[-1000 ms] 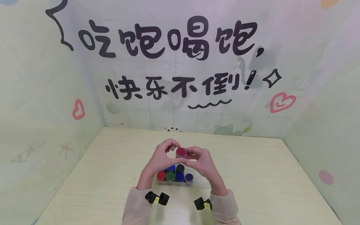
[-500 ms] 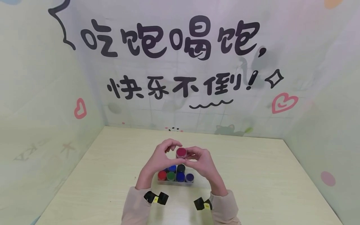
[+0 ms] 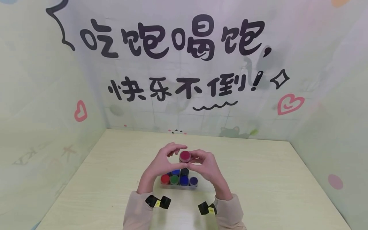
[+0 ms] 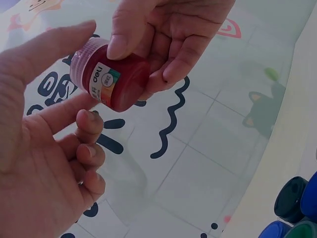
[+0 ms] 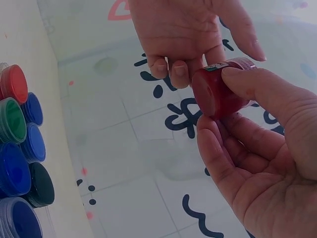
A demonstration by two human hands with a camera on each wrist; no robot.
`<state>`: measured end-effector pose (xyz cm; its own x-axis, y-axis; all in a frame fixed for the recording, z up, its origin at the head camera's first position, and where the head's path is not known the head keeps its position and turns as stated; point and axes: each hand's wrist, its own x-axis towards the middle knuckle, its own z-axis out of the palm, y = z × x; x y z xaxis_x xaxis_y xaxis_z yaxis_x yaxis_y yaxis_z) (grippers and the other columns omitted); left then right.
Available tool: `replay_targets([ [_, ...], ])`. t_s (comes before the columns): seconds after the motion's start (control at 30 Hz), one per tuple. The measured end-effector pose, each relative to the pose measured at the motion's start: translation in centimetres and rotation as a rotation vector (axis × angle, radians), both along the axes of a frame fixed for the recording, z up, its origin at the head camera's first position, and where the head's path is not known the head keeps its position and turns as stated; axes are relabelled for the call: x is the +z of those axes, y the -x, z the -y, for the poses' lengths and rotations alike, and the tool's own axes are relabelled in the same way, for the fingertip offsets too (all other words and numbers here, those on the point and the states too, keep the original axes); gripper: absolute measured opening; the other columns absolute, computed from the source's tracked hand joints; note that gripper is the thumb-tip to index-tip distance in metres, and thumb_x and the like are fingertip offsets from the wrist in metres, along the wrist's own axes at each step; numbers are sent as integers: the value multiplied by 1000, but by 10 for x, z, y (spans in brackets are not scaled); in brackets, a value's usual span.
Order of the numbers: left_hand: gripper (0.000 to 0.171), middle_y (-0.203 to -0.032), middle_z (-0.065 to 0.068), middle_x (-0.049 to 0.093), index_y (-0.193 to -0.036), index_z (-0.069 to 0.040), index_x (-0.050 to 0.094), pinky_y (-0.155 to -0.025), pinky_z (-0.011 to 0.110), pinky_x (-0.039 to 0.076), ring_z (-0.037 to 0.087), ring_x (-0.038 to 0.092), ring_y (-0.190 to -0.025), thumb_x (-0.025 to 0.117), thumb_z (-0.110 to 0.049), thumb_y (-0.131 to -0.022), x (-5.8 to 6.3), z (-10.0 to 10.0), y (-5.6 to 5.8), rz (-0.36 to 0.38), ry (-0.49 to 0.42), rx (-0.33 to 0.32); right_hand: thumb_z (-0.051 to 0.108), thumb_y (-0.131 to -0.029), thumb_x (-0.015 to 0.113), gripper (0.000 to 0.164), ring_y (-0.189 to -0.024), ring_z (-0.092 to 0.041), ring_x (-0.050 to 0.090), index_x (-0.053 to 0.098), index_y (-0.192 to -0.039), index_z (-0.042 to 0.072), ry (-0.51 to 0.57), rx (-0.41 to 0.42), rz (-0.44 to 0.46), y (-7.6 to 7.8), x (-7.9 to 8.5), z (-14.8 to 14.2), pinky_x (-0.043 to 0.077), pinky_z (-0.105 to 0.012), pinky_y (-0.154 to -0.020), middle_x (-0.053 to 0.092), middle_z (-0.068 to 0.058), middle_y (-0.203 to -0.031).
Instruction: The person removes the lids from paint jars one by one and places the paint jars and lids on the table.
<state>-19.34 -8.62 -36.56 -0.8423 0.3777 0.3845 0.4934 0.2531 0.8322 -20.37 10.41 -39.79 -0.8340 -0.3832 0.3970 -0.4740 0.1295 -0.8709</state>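
Observation:
A small paint jar (image 3: 185, 156) of deep red paint, with a clear ridged lid and a printed label, is held above the table. My right hand (image 3: 204, 162) grips its body, thumb on one side and fingers on the other, as the right wrist view shows. My left hand (image 3: 164, 161) is around the lid end, thumb and index finger spread wide, the other fingers loosely bent. In the left wrist view its thumb tip (image 4: 89, 29) lies beside the lid (image 4: 85, 64); whether the index finger touches the lid I cannot tell.
Below the hands, a clear tray (image 3: 179, 187) holds several paint jars, among them a red jar (image 3: 165, 179), a green jar (image 3: 174, 180) and a black jar (image 3: 185, 172). The pale wooden table (image 3: 258, 185) is enclosed by printed cloth walls (image 3: 184, 121).
My left index finger has lifted and straightened away from the lid, widening the gap to the thumb. My right hand and the red jar stay nearly in place.

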Motion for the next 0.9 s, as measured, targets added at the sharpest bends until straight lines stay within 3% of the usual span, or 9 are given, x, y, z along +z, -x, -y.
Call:
replay_targets([
  [0.13,31,-81,8,50,-104,4,66,-69,28,32,17,40,-79,74,4,-74,6,0,-4,-40,-21,-14,-1,-78,73,31,-86,-29,64,65,-108,-6,-11,-8,16,0,-1,1,51,-43,-80,66,-19,-101],
  [0.4,28,-84,8,53,-98,1,63,-70,27,33,16,41,-81,77,0,-74,5,-4,-6,2,-55,64,1,-79,72,31,-87,-28,63,64,-108,-7,-2,-23,27,-1,-4,3,51,-41,-80,66,-19,-99],
  [0.63,28,-84,14,53,-100,0,64,-68,27,34,15,42,-79,76,-2,-75,4,1,-6,-27,-45,117,0,-78,73,32,-87,-29,64,64,-109,-6,-1,-55,28,-2,-8,-1,51,-40,-80,66,-18,-98],
  [0.9,29,-80,1,44,-101,0,63,-66,26,34,15,41,-77,76,-2,-75,-6,19,-5,-23,-23,167,-2,-78,73,32,-86,-28,63,64,-109,-6,-9,-98,53,-1,-11,-12,51,-41,-81,66,-19,-99],
])
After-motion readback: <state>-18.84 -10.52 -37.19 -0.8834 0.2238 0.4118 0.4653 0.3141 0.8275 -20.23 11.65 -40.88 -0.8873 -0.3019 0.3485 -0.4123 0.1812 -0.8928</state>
